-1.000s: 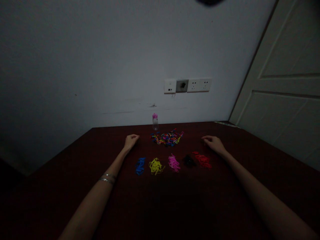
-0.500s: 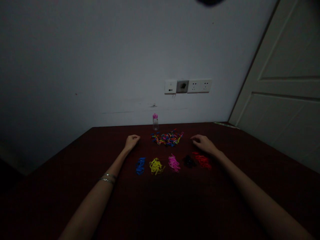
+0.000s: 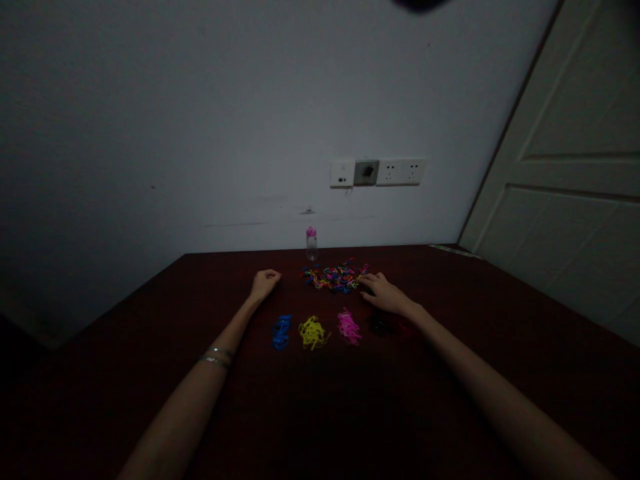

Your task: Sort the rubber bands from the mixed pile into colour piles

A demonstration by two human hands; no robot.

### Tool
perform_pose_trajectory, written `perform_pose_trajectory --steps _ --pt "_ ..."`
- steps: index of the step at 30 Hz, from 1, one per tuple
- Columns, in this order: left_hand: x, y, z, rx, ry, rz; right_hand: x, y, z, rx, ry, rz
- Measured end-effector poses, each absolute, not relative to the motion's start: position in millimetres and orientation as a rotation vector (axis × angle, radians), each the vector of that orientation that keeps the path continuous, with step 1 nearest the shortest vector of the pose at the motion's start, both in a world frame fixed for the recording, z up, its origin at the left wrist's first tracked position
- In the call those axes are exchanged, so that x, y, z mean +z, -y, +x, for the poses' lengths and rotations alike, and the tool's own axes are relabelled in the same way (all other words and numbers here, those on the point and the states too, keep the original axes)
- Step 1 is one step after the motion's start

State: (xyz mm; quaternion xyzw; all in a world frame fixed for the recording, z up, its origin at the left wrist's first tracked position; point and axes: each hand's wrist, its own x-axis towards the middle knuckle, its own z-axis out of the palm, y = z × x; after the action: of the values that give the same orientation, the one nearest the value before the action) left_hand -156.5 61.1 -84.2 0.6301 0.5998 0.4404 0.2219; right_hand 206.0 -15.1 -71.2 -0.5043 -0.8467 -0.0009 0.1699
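A pile of mixed-colour small elastic bands (image 3: 333, 277) lies toward the back of the dark red table (image 3: 320, 407). My right hand (image 3: 384, 293) is at the pile's right edge, fingers apart, fingertips touching or just above the bands. My left hand (image 3: 265, 284) rests on the table left of the pile, its fingers curled closed, with nothing visible in them. Nearer me lie sorted heaps of blue bands (image 3: 281, 332), yellow bands (image 3: 313, 332), pink bands (image 3: 349, 327) and black bands (image 3: 379, 325). My right forearm and its shadow mostly hide the red bands (image 3: 404, 327).
Behind the mixed pile stands a clear bottle with a pink lid (image 3: 311, 244), close to the wall (image 3: 240, 133). Wall sockets (image 3: 400, 172) are above the table. A panelled door (image 3: 570, 153) is on the right, and a thin strip (image 3: 455, 251) lies along the table's back right edge.
My right hand has moved left to the mixed pile and its fingers have spread. Its forearm now shades the red and black bands. My left hand has stayed in place.
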Motion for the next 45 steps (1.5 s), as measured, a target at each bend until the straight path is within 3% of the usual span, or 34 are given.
perform_pose_trajectory --steps 27,37,45 --pt "-79.6 -56.4 -154.7 1.214 -1.645 1.713 -79.6 1.5 222.1 0.122 2.229 -1.359" --pt "-81.7 -57.8 -155.4 1.222 -1.636 1.736 -50.4 9.3 227.5 0.159 2.025 -1.195" --pt "-81.0 -56.5 -154.1 1.223 -1.649 1.722 -32.3 29.1 204.5 0.424 2.033 -1.025"
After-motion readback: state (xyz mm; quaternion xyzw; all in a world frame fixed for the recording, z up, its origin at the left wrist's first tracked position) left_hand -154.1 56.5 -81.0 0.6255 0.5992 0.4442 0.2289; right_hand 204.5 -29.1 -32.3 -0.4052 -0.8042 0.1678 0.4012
